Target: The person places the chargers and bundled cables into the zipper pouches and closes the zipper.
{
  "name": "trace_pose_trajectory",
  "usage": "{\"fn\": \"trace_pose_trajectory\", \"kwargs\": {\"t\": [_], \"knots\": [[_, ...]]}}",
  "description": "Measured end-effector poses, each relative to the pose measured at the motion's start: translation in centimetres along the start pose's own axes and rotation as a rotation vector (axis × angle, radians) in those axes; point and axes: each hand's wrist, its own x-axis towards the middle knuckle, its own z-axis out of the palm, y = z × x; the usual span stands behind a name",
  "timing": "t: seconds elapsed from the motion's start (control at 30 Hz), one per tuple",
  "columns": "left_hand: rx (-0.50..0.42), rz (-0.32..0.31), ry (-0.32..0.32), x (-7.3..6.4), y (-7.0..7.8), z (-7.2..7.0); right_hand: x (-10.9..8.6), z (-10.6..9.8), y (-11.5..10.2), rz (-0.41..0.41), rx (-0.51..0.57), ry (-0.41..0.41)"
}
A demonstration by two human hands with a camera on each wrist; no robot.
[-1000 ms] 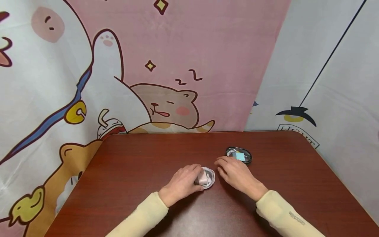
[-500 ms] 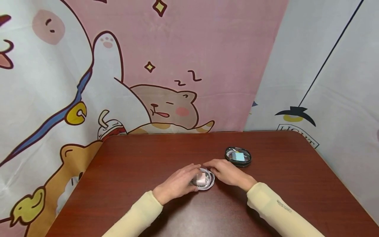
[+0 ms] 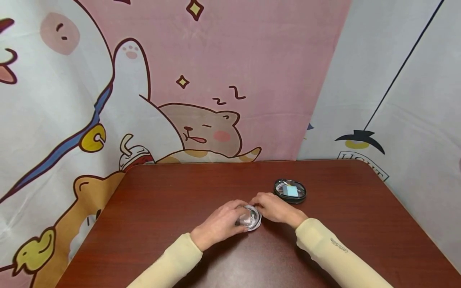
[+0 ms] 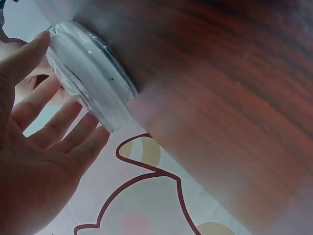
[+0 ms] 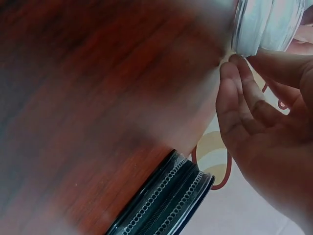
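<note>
A small round see-through case with a white rim (image 3: pixel 256 219) sits mid-table, with a pale block and a cable visible inside it. My left hand (image 3: pixel 219 225) holds it from the left, thumb at the near side and fingers at the far side. In the left wrist view the case (image 4: pixel 93 73) stands edge-on against the fingertips. My right hand (image 3: pixel 275 208) is at its far right edge. The right wrist view has thumb and fingertips of the right hand (image 5: pixel 266 107) pinched together at the edge of the case (image 5: pixel 268 24); what lies between them is hidden.
Behind and right of the hands lies a black-rimmed oval zip case (image 3: pixel 301 196) with a light blue block and cable inside. The brown wooden table (image 3: pixel 173 192) ends at a printed cartoon cloth (image 3: pixel 273 80) hanging behind it.
My right hand has moved left, from beside the black case to the white-rimmed case's edge, and its fingers have closed together. The left hand has stayed on the white-rimmed case, shifting slightly.
</note>
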Motion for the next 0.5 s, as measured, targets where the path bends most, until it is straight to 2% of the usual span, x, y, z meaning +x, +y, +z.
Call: {"fn": "trace_pose_trajectory", "kwargs": {"t": [0.3,0.5], "knots": [[0.076,-0.001,0.006,0.05,0.16,0.14,0.01,0.15,0.14,0.003,-0.088,0.085],[0.08,-0.01,0.001,0.0,0.09,0.34,-0.7,0.27,0.46,-0.058,-0.147,0.149]]}}
